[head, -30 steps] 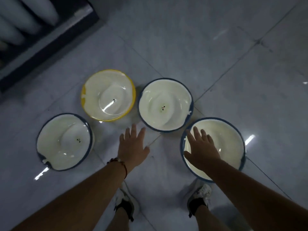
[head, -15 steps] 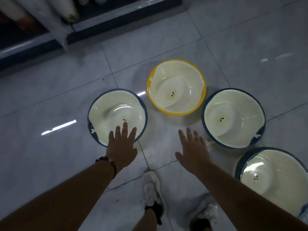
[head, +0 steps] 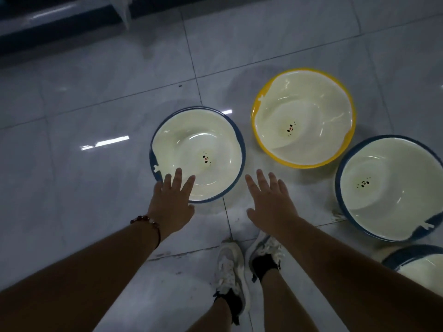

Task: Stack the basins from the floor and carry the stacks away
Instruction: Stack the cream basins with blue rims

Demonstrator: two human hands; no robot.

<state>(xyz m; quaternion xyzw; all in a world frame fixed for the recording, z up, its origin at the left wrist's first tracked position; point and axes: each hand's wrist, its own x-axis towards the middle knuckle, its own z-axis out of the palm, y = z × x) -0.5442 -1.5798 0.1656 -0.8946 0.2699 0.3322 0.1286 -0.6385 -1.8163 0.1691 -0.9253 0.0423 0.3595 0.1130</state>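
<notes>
Both spread, empty hands now nearer the empty blue-rimmed basin, yellow-rimmed basin likewise empty.

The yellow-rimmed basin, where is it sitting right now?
The yellow-rimmed basin sits on the floor, upper right in the head view, between two blue-rimmed basins, beyond the right hand.

Glossy grey tiled floor with dark grout lines and streaks of reflected light. Two worn white sneakers with dark socks stand on it; well beyond them a dark shelf base runs along the far edge.
</notes>
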